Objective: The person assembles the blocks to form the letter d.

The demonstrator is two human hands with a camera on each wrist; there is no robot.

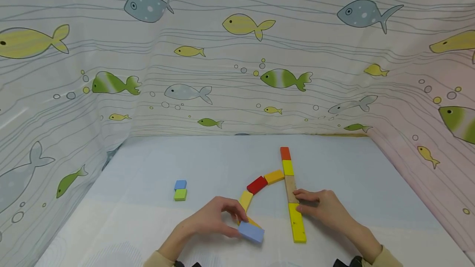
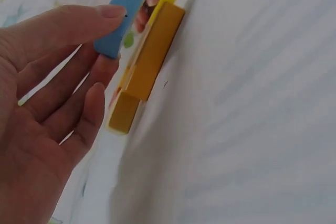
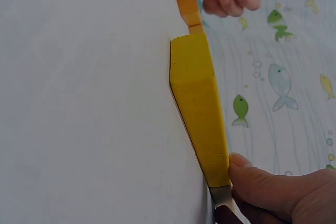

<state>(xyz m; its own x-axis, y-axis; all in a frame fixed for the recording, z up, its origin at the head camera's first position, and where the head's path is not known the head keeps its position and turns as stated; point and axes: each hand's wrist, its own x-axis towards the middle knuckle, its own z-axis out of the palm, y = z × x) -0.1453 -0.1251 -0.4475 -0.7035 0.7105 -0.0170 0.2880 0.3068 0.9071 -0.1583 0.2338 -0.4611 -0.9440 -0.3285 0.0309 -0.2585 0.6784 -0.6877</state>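
Note:
My left hand [image 1: 215,219] pinches a light blue block [image 1: 251,232] between thumb and fingertips, tilted over the near end of a curved row. That row has an orange block [image 1: 274,176], a red block [image 1: 257,185], a pale yellow block [image 1: 245,200] and another orange block [image 1: 254,222], partly hidden by the blue one. My right hand [image 1: 328,210] rests beside a straight row, its fingertips at the plain wooden block [image 1: 290,189] and the long yellow block [image 1: 297,223]. Beyond these lie a short yellow block [image 1: 288,167] and an orange-red block [image 1: 285,153].
A small blue block [image 1: 180,184] and a green block [image 1: 180,195] lie together on the left of the white table [image 1: 141,168]. A fish-patterned curtain [image 1: 222,52] stands round the table's back and sides.

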